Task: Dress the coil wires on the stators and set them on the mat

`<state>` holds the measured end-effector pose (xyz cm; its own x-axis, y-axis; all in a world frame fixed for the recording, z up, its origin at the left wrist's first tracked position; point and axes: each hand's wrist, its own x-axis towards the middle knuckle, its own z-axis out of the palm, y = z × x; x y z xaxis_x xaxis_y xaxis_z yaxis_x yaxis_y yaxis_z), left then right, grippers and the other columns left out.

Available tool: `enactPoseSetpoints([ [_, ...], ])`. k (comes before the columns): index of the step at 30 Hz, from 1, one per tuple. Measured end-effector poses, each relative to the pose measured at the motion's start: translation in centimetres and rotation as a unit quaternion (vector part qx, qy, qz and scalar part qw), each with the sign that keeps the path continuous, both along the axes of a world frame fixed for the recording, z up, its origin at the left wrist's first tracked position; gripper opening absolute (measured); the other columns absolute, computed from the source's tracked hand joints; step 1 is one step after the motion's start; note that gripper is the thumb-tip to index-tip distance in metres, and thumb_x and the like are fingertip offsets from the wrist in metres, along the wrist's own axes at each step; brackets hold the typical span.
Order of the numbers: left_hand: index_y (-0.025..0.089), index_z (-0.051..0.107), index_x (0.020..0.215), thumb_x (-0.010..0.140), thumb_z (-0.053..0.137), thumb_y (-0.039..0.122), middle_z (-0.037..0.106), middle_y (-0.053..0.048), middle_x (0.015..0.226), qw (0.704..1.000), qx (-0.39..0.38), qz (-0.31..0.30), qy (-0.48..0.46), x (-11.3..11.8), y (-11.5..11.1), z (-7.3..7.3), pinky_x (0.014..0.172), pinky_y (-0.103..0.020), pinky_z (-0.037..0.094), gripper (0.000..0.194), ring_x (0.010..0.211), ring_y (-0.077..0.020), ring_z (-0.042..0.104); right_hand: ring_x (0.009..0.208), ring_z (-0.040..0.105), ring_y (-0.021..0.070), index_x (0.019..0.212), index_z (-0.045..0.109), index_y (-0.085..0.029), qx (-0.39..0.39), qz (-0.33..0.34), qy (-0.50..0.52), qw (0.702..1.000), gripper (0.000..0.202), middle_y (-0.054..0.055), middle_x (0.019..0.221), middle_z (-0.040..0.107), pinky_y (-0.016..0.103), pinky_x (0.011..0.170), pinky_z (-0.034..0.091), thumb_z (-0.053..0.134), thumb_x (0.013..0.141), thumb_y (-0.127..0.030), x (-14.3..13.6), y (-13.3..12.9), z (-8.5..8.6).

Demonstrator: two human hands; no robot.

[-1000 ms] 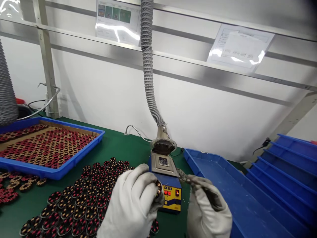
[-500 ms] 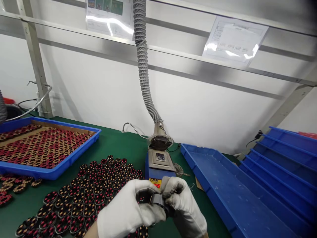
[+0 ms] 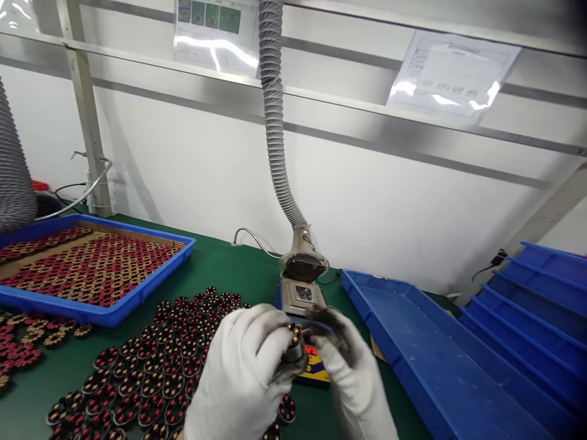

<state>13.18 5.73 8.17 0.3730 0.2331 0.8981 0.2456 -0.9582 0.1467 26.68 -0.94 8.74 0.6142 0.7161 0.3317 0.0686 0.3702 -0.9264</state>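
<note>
In a white glove, my left hand (image 3: 252,370) is wrapped round a small round part (image 3: 295,343) with a grey metal side and a black and tan ringed face. My right hand (image 3: 343,360), gloved too and dark at the fingertips, is just right of that part; its fingers are smeared by motion, and what they hold, if anything, cannot be made out. Behind both hands stands a small blue and yellow device (image 3: 315,368) with a red digital display and a metal plate (image 3: 303,294) on top. Many similar round parts (image 3: 173,386) lie on the green table to the left.
A blue tray (image 3: 112,316) of red and tan rings is at the left. Another blue tray (image 3: 431,348) lies at the right, beside stacked blue trays (image 3: 541,305). A grey hose (image 3: 275,122) hangs down to a fume hood (image 3: 304,260) above the device.
My left hand has turned and raised the part, so its ringed face shows. My right hand has moved slightly right, away from it. The whole view has shifted a little.
</note>
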Motion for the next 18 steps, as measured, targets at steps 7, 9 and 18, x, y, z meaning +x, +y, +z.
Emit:
enactPoseSetpoints([
  [7,0.018,0.049,0.117,0.085,0.05,0.016,0.055,-0.009,0.113,0.995,-0.075,-0.067,0.004,0.3,1.0,-0.5,0.084,-0.04,0.044,0.032,0.1,-0.0233,0.051,0.094,0.062,0.0218,0.098,0.065,-0.026,0.01,0.236,0.217,0.947,0.032,0.004,0.106,0.066,0.036,0.083,0.049,0.073,0.068,-0.029,-2.2,1.4,-0.5],
  [9,0.022,0.049,0.118,0.084,0.052,0.015,0.056,-0.006,0.114,0.984,-0.12,-0.133,0.006,0.2,1.4,-0.5,0.086,-0.035,0.045,0.035,0.101,-0.0202,0.052,0.093,0.063,0.022,0.098,0.065,-0.027,0.007,0.238,0.243,0.94,0.032,0.004,0.105,0.067,0.035,0.079,0.051,0.074,0.067,-0.03,-2.1,1.3,-0.7],
  [18,0.021,0.062,0.085,0.08,0.044,0.015,0.065,-0.004,0.091,0.907,-0.33,-0.218,-0.141,-0.9,2.4,0.3,0.078,-0.03,0.051,0.019,0.091,-0.0194,0.059,0.097,0.061,0.022,0.092,0.069,-0.023,-0.008,0.232,0.223,0.947,0.033,0.006,0.1,0.068,0.035,0.089,0.046,0.078,0.061,-0.031,-2.3,1.3,-1.1],
])
